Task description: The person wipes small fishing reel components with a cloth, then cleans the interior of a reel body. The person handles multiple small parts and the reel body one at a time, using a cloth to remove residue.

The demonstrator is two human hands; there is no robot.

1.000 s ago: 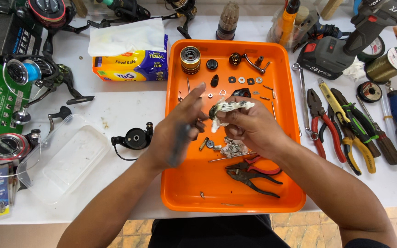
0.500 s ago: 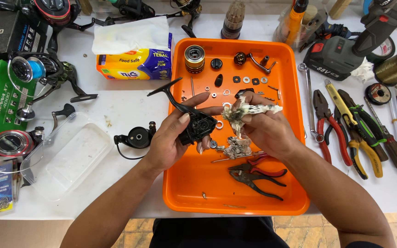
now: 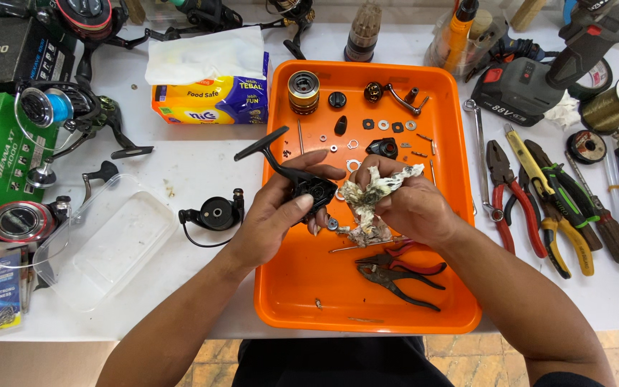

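now, from the head camera, the left hand (image 3: 277, 208) is wrapped around a black reel body (image 3: 308, 190), its thin foot sticking up to the left. the right hand (image 3: 402, 204) pinches a dirty tissue (image 3: 370, 193) just beside it. both hover over the orange tray (image 3: 288, 287), where red pliers (image 3: 395, 269), a gold spool (image 3: 303, 92) and small washers lie.

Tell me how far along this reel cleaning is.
Done: the reel is stripped, with its spool, handle and washers laid out in the orange tray. In hand: the left hand grips the black reel body while the right hand holds a soiled tissue beside it. Left: the loose parts are unassembled.
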